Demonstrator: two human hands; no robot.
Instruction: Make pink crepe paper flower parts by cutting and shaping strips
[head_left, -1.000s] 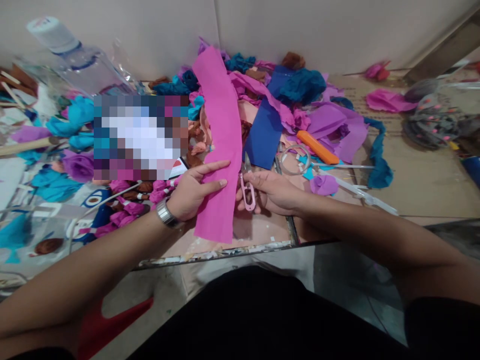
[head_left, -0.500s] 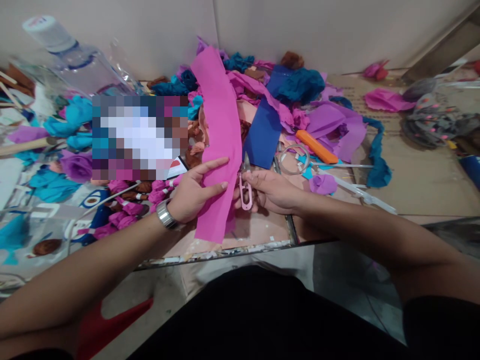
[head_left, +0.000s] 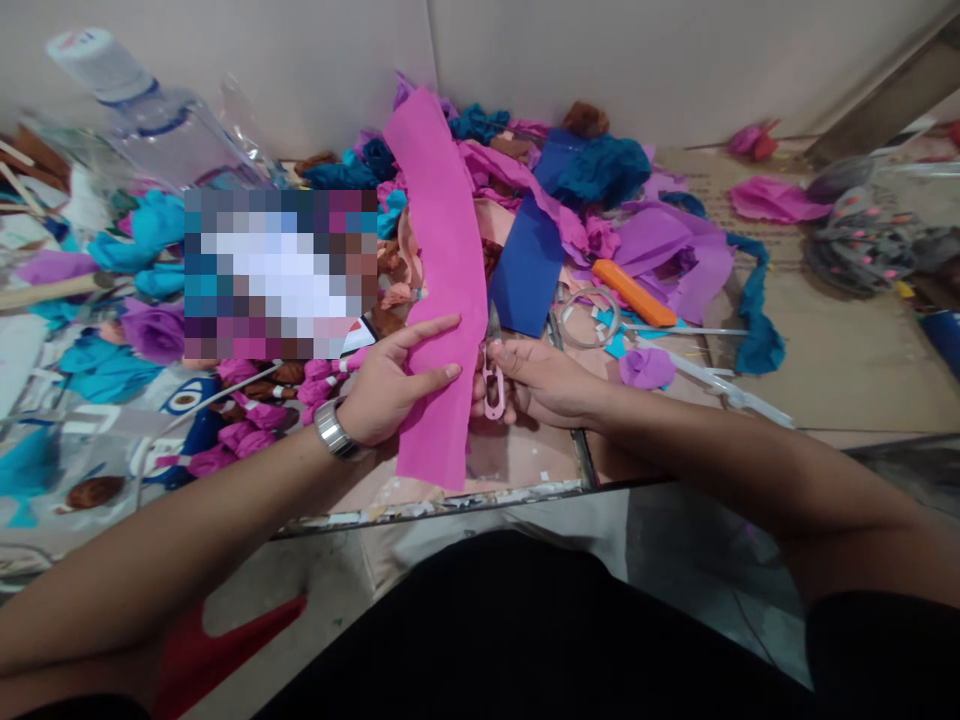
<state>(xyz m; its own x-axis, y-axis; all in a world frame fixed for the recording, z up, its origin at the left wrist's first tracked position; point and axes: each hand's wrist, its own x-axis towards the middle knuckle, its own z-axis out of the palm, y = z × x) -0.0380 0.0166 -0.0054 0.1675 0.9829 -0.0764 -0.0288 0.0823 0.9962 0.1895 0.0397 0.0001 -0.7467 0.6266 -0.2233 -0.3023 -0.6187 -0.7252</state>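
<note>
A long strip of pink crepe paper [head_left: 446,240] stands up from the table's front edge, its top end leaning back over the heap. My left hand [head_left: 394,375], with a metal watch on its wrist, holds the strip at its lower half, thumb and forefinger on the near face and the other fingers hidden. In my right hand [head_left: 536,380] is a small pair of scissors with a pink handle [head_left: 494,395], its blades pointing away from me close by the strip's right edge. Behind the blades lies a dark blue sheet [head_left: 529,265].
An orange cutter [head_left: 634,293] and a roll of clear tape [head_left: 590,318] lie right of my hands. A clear bottle [head_left: 169,130] leans at the back left. Crumpled teal paper [head_left: 604,170] and purple paper [head_left: 675,245] cover the back. Cardboard [head_left: 847,360] lies at the right.
The strip's lower end has swung slightly to the right. Both hands keep nearly the same place and the same hold.
</note>
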